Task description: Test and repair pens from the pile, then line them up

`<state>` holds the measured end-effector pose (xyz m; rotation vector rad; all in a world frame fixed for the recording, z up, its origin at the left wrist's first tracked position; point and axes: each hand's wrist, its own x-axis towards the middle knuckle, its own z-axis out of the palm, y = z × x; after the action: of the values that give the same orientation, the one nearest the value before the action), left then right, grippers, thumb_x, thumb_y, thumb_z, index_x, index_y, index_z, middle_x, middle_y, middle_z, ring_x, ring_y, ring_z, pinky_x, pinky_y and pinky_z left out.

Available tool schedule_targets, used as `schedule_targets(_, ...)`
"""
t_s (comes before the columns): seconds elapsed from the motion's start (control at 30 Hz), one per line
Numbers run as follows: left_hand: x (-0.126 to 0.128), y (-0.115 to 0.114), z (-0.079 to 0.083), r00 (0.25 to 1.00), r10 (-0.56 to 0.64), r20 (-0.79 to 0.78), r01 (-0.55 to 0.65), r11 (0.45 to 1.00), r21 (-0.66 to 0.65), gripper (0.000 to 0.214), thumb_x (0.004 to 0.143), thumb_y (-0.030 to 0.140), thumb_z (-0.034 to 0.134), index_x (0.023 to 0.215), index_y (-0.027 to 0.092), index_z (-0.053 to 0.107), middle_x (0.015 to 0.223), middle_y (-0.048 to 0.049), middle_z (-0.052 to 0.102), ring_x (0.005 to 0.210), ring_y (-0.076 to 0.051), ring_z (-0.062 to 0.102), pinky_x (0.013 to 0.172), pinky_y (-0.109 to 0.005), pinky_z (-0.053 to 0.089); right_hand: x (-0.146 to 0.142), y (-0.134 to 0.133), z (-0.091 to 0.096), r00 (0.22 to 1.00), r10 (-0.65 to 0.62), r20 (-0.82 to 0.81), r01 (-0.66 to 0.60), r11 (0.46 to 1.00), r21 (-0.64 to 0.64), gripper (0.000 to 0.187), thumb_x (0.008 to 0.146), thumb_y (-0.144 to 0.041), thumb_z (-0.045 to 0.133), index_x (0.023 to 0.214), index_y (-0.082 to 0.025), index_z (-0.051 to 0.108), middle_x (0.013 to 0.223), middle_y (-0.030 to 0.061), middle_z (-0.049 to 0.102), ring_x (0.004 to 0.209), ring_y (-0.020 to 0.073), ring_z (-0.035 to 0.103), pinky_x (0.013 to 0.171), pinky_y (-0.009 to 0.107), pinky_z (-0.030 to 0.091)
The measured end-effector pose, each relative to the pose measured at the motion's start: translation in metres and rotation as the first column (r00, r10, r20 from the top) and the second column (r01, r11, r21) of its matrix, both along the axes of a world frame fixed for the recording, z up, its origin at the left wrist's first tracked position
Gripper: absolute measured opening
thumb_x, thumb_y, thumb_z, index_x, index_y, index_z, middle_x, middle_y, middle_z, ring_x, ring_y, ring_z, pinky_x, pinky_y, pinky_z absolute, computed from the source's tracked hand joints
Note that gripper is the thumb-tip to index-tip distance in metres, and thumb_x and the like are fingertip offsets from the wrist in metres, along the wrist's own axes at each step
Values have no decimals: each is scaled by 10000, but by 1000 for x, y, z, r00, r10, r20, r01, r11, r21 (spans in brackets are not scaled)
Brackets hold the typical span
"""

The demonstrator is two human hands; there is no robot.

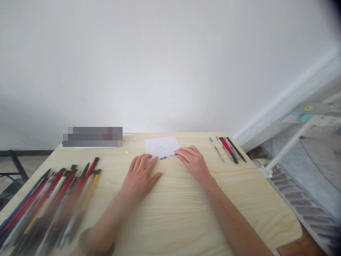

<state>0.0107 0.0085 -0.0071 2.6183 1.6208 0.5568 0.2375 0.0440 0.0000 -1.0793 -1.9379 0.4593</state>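
Observation:
A white sheet of paper (pixel 161 145) with faint pen marks lies at the table's back middle. Along its near edge is a clear pen (pixel 167 156), its far-right end between the fingertips of my right hand (pixel 194 161). My left hand (pixel 142 173) rests flat with fingers spread, the fingertips on the paper's lower left corner, close to the pen's other end. A dark band circles my left wrist.
Many pens (pixel 58 199) in red, black, yellow and white fill the table's left side. Several more pens (pixel 226 149) lie at the right back. A blurred-out object (pixel 92 137) sits at the back left, near a white cord (pixel 130 137). A wall stands behind the table (pixel 170 213).

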Motion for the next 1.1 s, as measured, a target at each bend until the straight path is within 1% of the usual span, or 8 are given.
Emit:
schedule_targets(0.13,0,1,0,1000,2,0,-2,1000,3,490,866,469,399,1268,196,451,1269,-111,483,1217,-272,383,1032,-460,292,10,2,4,962,-203,183,185,977,109,242,859,-311,510,1051,-321,658,970,45,663,901,241,513,860,426,372)
schedule_targets(0.23,0,1,-2,1000,5,-15,-5,1000,-5,488,865,477,396,1256,195,470,1291,-103,486,1240,-272,371,1040,-466,278,19,4,8,891,-343,298,311,938,150,253,885,-314,460,1028,-276,666,954,52,658,891,226,511,845,398,373)
schedule_targets(0.33,0,1,-3,999,4,-45,-4,1000,-21,504,871,485,377,1279,198,453,1344,-83,456,1283,-269,328,1057,-469,248,26,4,10,798,-431,422,399,902,167,230,874,-318,482,980,-259,678,929,45,644,873,211,509,826,372,374)
schedule_targets(0.47,1,2,-4,997,11,-77,-13,999,-34,533,876,490,362,1324,204,403,1389,-56,411,1318,-261,274,1069,-462,228,30,0,8,721,-455,522,431,885,176,203,858,-323,510,928,-266,691,879,44,618,836,193,521,796,347,383)
schedule_targets(0.67,1,1,-5,996,20,-86,-23,999,-25,512,879,488,356,1313,226,426,1385,-53,415,1316,-265,274,1066,-462,227,39,1,10,732,-433,525,447,888,109,222,844,-299,514,1002,-211,644,840,42,656,864,200,551,788,328,408)
schedule_targets(0.8,1,1,-5,997,29,-77,-30,1000,-7,499,876,486,365,1294,227,455,1376,-75,412,1310,-280,270,1054,-462,242,59,5,16,713,-460,528,528,849,26,202,831,-316,500,891,-201,655,839,31,681,802,182,587,716,295,429)
schedule_targets(0.93,1,1,-6,998,21,-56,-21,1000,-3,492,877,477,369,1294,232,454,1324,-85,456,1286,-277,300,1045,-462,251,88,8,22,662,-522,537,599,800,40,231,820,-319,492,893,-195,672,822,31,692,691,159,605,682,278,434)
schedule_targets(1.1,3,2,-6,999,17,-35,-18,1000,-14,479,882,456,367,1297,230,447,1302,-77,479,1274,-281,312,1046,-474,232,121,9,29,557,-615,558,701,709,82,281,820,-326,470,910,-178,692,827,70,694,743,200,622,681,291,427)
